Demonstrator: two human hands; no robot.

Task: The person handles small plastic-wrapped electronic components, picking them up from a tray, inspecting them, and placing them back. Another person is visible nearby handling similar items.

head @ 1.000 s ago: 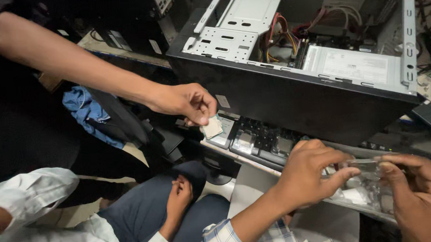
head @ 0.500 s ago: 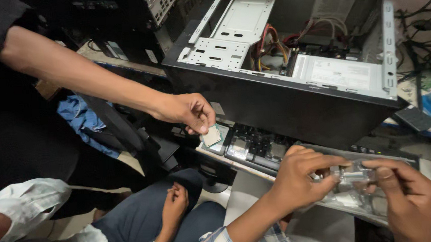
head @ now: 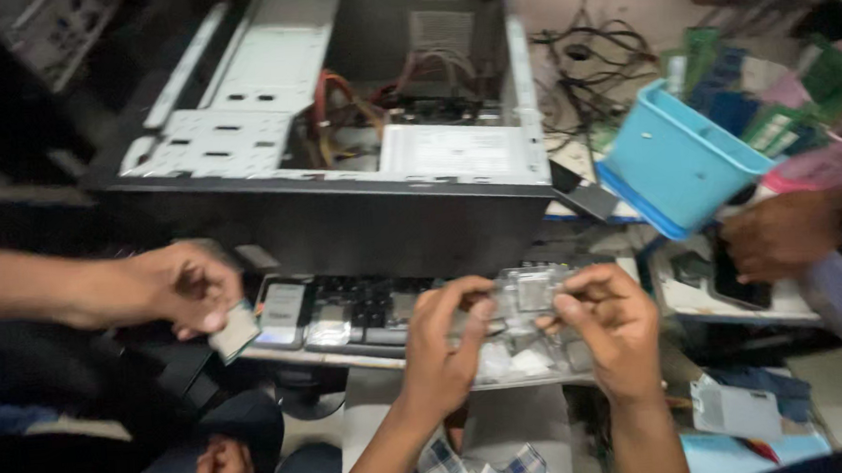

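- So, both of the person's hands are up over the front edge of the bench (head: 389,357), working one small part between them.
- The left hand (head: 444,347) pinches the near side of a clear plastic chip case (head: 532,293), fingers curled tight around its edge.
- The right hand (head: 614,327) grips the other side of the same case, thumb and forefinger closed on it. A square silvery processor shows inside the plastic.
- The case is held up just above a tray of clear plastic packs (head: 531,361) lying on the bench. The blur makes it hard to say whether the case is open or snapped closed.
- Judging from that, the chip looks not yet freed from its case, so the unpacking is at most partway along.
- Behind it all sits an open black computer case (head: 358,162) on its side, with red and yellow cables and a bare metal drive cage showing. Nothing looks freshly fitted in there, as far as the view lets on.
- Off to the left, a co-worker's hand (head: 180,285) holds a small flat square chip (head: 235,331) near a row of similar parts on the bench.
- On the right, a blue plastic bin (head: 675,163) tips over, and another person's hand (head: 781,234) rests by a dark phone-like slab.
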